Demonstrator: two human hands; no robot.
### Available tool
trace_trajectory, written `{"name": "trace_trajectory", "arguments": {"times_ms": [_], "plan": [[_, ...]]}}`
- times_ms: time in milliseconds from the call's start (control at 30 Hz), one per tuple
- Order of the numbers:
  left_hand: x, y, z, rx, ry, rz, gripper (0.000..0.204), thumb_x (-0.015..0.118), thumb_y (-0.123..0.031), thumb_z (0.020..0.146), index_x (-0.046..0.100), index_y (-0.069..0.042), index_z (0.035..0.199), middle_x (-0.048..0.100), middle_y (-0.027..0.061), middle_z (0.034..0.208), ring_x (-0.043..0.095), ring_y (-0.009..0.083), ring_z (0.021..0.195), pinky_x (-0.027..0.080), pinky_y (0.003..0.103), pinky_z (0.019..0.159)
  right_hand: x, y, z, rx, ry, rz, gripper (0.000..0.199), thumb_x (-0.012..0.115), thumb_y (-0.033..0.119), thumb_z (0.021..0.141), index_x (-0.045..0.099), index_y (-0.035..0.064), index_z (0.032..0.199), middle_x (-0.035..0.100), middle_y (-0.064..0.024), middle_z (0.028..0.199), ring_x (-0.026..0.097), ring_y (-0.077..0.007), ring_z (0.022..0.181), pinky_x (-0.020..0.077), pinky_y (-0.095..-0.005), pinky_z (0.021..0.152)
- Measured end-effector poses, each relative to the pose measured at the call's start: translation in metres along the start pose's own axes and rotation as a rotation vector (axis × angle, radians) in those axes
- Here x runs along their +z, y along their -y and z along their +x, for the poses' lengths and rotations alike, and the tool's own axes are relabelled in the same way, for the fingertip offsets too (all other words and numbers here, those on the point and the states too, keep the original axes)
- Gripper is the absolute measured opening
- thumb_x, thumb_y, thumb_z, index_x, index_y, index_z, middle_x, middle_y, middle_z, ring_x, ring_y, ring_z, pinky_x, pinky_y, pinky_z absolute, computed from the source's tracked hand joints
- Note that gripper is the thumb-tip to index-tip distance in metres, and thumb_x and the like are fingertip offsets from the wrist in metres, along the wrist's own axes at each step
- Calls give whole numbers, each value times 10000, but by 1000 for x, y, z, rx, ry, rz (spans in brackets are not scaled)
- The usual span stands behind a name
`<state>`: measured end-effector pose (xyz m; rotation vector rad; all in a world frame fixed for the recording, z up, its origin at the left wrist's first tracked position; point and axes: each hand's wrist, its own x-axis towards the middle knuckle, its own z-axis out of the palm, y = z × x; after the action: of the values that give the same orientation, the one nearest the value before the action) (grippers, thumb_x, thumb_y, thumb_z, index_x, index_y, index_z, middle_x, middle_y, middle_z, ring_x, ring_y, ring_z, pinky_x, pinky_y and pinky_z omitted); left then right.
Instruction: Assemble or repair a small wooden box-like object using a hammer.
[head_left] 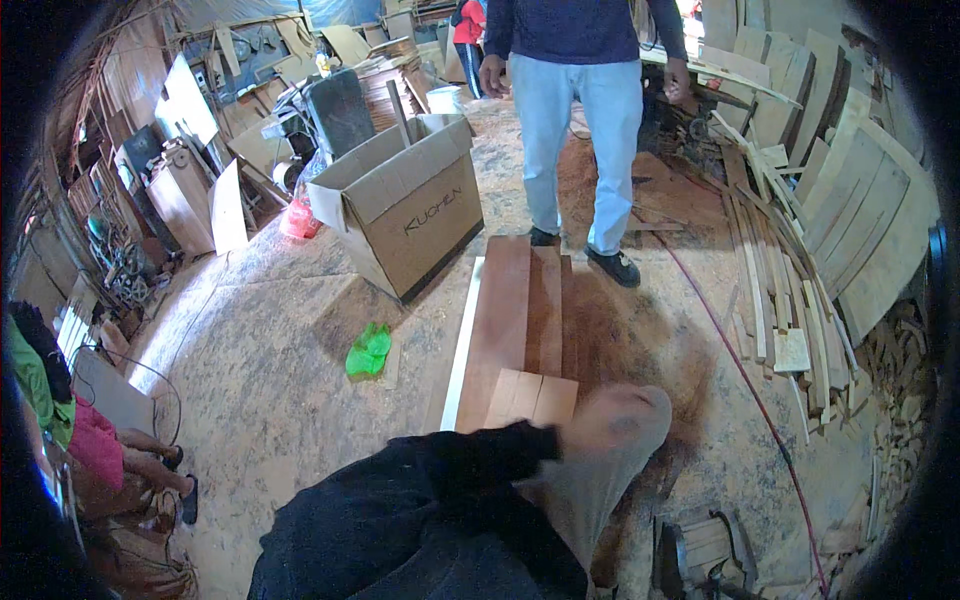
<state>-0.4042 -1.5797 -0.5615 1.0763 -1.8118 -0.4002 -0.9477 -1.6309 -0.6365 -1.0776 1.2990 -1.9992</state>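
My left hand (598, 418) reaches across from a black sleeve and is smeared by motion. It is beside my bent knee (652, 412) in grey trousers; I cannot tell whether it touches the knee or holds anything. Just left of the hand, a pale wooden piece with seam lines (530, 397) lies on the near end of a reddish-brown board (503, 305). More brown boards (546, 320) lie along its right side, and a white strip (463, 345) runs along its left. My right hand does not show.
A person (580, 120) in light jeans stands beyond the boards. An open cardboard box (415, 215) stands left, near a green plastic bag (369, 350). A red hose (745, 380) crosses the dusty floor at right, beside piled wood strips (770, 260). Another person's legs (150, 455) show at far left.
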Motion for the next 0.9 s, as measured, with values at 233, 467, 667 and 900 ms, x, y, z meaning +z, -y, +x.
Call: {"name": "trace_trajectory", "arguments": {"times_ms": [233, 467, 667, 900], "plan": [[187, -71, 36, 390, 814, -66, 321, 623, -249, 729, 583, -79, 997, 548, 113, 1035, 496, 286, 1017, 390, 437, 863, -28, 134, -85, 297, -604, 155, 435, 436, 284, 884, 476, 90, 1271, 408, -141, 1324, 383, -274, 1204, 296, -442, 1011], [302, -103, 8, 405, 819, -9, 620, 646, -281, 736, 410, -110, 1283, 297, 194, 1346, 236, 424, 1263, 183, 639, 975, -90, 141, -94, -267, -1046, 201, 249, 613, 144, 821, 448, 115, 637, 393, 9, 555, 400, -115, 522, 377, -281, 552], [401, -130, -47, 487, 807, 68, 696, 629, -350, 746, 349, -140, 1347, 231, 180, 1410, 145, 431, 1314, 101, 700, 970, -103, 153, -123, -297, -1234, -60, 243, 660, 63, 777, 471, 96, 629, 437, 0, 557, 415, -106, 501, 370, -268, 510], [444, -107, -38, 742, 1021, 412, 480, 501, -401, 793, 569, -91, 1153, 225, 92, 1441, 120, 369, 1342, 93, 733, 947, -118, 145, -132, -323, -1275, -158, 245, 641, 83, 786, 478, 75, 602, 467, -15, 553, 441, -118, 509, 387, -278, 534]]}}
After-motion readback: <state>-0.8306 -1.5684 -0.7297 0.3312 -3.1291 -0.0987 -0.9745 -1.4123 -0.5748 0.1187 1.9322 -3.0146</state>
